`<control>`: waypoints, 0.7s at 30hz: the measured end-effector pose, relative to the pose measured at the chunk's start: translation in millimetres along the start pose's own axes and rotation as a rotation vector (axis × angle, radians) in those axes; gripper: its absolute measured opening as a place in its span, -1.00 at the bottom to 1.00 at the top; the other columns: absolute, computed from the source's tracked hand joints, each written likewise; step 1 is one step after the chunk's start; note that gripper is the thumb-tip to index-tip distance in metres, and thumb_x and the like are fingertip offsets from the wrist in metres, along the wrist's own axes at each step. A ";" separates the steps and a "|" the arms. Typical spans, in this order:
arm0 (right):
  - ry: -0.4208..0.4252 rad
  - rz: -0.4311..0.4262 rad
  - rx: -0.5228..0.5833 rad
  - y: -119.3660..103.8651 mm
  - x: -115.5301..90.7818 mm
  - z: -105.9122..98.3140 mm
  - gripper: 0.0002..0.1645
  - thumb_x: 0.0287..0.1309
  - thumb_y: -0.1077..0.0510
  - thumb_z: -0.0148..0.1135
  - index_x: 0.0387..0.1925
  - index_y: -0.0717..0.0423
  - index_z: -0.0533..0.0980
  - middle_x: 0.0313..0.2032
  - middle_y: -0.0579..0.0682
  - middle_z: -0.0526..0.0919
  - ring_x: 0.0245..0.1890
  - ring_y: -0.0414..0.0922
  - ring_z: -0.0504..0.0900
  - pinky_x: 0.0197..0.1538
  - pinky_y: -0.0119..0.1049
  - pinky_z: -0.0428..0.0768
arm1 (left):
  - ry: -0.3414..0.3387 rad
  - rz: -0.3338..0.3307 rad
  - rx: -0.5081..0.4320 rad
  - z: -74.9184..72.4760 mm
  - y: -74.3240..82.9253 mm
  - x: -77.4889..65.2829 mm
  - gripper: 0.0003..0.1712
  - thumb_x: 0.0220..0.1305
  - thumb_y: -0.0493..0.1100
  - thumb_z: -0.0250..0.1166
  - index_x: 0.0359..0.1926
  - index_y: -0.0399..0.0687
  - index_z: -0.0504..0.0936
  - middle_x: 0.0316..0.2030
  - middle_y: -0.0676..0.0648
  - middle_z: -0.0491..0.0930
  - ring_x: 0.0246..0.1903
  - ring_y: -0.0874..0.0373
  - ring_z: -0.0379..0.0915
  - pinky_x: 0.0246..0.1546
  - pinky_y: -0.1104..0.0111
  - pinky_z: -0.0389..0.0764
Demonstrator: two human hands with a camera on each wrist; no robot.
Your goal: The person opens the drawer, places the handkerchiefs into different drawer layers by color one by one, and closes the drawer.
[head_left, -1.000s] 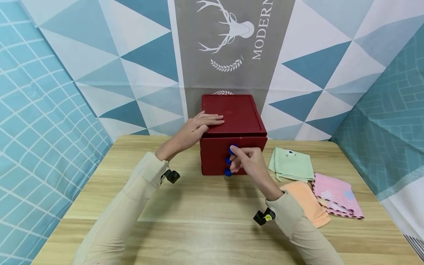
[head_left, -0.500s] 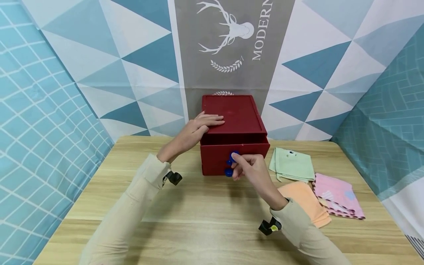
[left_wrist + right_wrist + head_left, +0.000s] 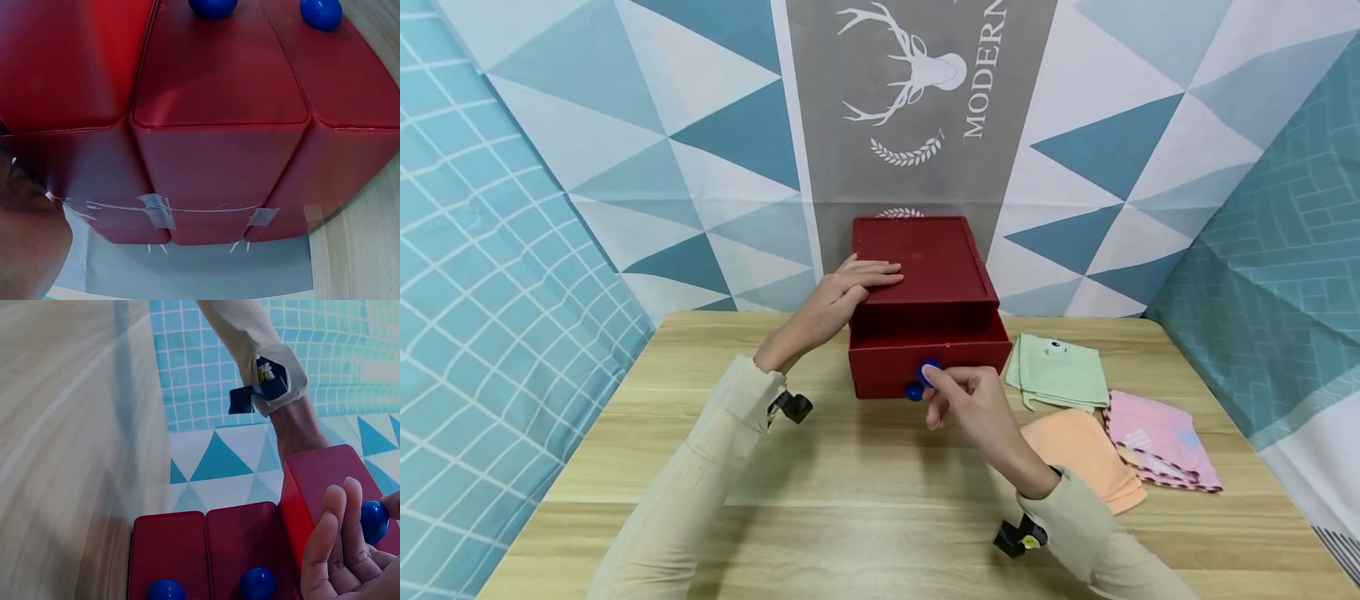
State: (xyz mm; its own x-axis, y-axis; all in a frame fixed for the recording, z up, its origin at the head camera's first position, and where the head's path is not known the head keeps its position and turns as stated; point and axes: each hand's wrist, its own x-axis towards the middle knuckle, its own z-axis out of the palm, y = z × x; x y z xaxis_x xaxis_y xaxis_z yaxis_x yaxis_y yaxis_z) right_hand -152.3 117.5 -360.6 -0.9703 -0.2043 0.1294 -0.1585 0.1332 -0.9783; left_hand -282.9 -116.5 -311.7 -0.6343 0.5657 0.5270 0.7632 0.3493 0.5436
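Observation:
A dark red cabinet (image 3: 925, 258) with three stacked drawers stands at the back middle of the table. Its top drawer (image 3: 883, 362) is drawn partway out, and the part of its inside that shows is dark red and bare. My right hand (image 3: 985, 412) pinches that drawer's round blue knob (image 3: 375, 520) between thumb and finger. On the cabinet's top, at the front left corner, rests my left hand (image 3: 841, 298) with fingers stretched out. In the left wrist view, the middle drawer (image 3: 219, 75) and the bottom drawer (image 3: 350, 81) sit flush, each with a blue knob.
Right of the cabinet lie folded cloths: a green one (image 3: 1063, 375), an orange one (image 3: 1086, 454) and a pink one (image 3: 1165, 433). The wooden table (image 3: 865, 525) extends in front. A patterned cloth backdrop (image 3: 917, 183) hangs close behind the cabinet.
My right hand has drawn the top drawer out toward me, from a narrow gap to a wide opening. My left hand has stayed on the cabinet's top.

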 end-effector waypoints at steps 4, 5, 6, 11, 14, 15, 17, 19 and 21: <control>-0.006 -0.003 -0.013 -1.0 -6.5 0.1 -0.44 0.37 -0.16 0.16 -0.47 0.25 0.63 -0.65 0.17 0.63 -0.57 0.07 0.64 -0.34 -0.11 0.70 | 0.006 -0.001 0.000 0.6 -0.3 -0.2 -0.40 0.40 -0.33 -0.24 0.23 -0.05 0.61 0.31 0.01 0.48 0.39 0.11 0.23 0.53 0.21 -0.19; -0.007 -0.004 -0.017 -1.0 -8.0 0.1 -0.45 0.37 -0.16 0.16 -0.47 0.24 0.63 -0.65 0.17 0.63 -0.56 0.07 0.64 -0.34 -0.12 0.70 | 0.007 -0.002 -0.001 0.8 -0.5 -0.2 -0.41 0.41 -0.33 -0.24 0.23 -0.04 0.62 0.31 0.02 0.48 0.39 0.11 0.23 0.53 0.21 -0.19; -0.007 -0.006 -0.021 -1.2 -9.6 0.0 -0.45 0.38 -0.16 0.15 -0.47 0.23 0.63 -0.65 0.16 0.63 -0.56 0.06 0.64 -0.34 -0.12 0.69 | 0.009 -0.004 -0.002 0.9 -0.3 -0.2 -0.41 0.41 -0.32 -0.24 0.23 -0.04 0.62 0.31 0.02 0.48 0.39 0.12 0.23 0.53 0.22 -0.19; -0.016 -0.010 -0.020 -1.1 -19.2 -0.4 -0.47 0.38 -0.14 0.16 -0.47 0.22 0.62 -0.65 0.13 0.63 -0.56 0.06 0.64 -0.34 -0.13 0.69 | 0.015 0.004 -0.006 2.1 -1.3 -0.1 -0.41 0.40 -0.31 -0.23 0.23 -0.03 0.62 0.30 0.03 0.49 0.38 0.12 0.23 0.53 0.22 -0.17; -0.026 -0.005 -0.017 -1.8 -25.7 -0.6 -0.49 0.38 -0.13 0.16 -0.47 0.22 0.62 -0.65 0.12 0.64 -0.55 0.07 0.64 -0.31 -0.11 0.69 | 0.021 0.014 -0.007 2.6 -1.6 0.1 -0.41 0.40 -0.32 -0.23 0.22 -0.05 0.62 0.30 0.03 0.49 0.38 0.11 0.24 0.53 0.20 -0.16; -0.027 -0.001 -0.019 -2.2 -27.6 -0.7 -0.49 0.38 -0.13 0.17 -0.47 0.20 0.62 -0.65 0.12 0.64 -0.54 0.07 0.64 -0.30 -0.11 0.69 | 0.022 0.016 -0.008 2.8 -2.2 0.2 -0.41 0.40 -0.32 -0.23 0.22 -0.05 0.62 0.29 0.02 0.50 0.38 0.11 0.24 0.53 0.20 -0.16; -0.028 0.008 -0.032 -2.6 -30.7 -0.8 -0.49 0.37 -0.14 0.17 -0.48 0.19 0.62 -0.65 0.11 0.64 -0.53 0.07 0.65 -0.28 -0.12 0.69 | 0.024 0.017 -0.010 2.9 -2.3 0.3 -0.41 0.39 -0.33 -0.23 0.22 -0.06 0.62 0.29 0.03 0.50 0.37 0.11 0.25 0.53 0.20 -0.16; -0.024 0.017 -0.047 -3.4 -33.5 -0.7 -0.49 0.36 -0.16 0.17 -0.49 0.17 0.63 -0.66 0.09 0.64 -0.53 0.06 0.65 -0.25 -0.15 0.67 | 0.027 0.016 -0.013 2.8 -3.0 0.3 -0.41 0.39 -0.33 -0.23 0.22 -0.06 0.62 0.29 0.03 0.50 0.37 0.12 0.25 0.53 0.20 -0.16; -0.021 0.025 -0.066 -3.8 -36.3 -0.7 -0.49 0.35 -0.17 0.18 -0.49 0.15 0.63 -0.66 0.07 0.65 -0.53 0.05 0.65 -0.26 -0.18 0.64 | 0.029 0.015 -0.014 2.8 -3.5 0.2 -0.40 0.39 -0.33 -0.23 0.22 -0.05 0.62 0.29 0.04 0.50 0.37 0.13 0.25 0.53 0.20 -0.16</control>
State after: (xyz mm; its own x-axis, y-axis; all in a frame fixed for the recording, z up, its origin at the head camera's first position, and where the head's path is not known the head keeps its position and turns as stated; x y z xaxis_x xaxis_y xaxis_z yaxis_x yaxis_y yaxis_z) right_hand -116.6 125.0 -361.4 -0.9702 -0.2202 0.1007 -0.1465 0.2025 -0.9683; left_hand -285.3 -115.5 -315.4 -0.6265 0.5487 0.5535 0.7707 0.3302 0.5450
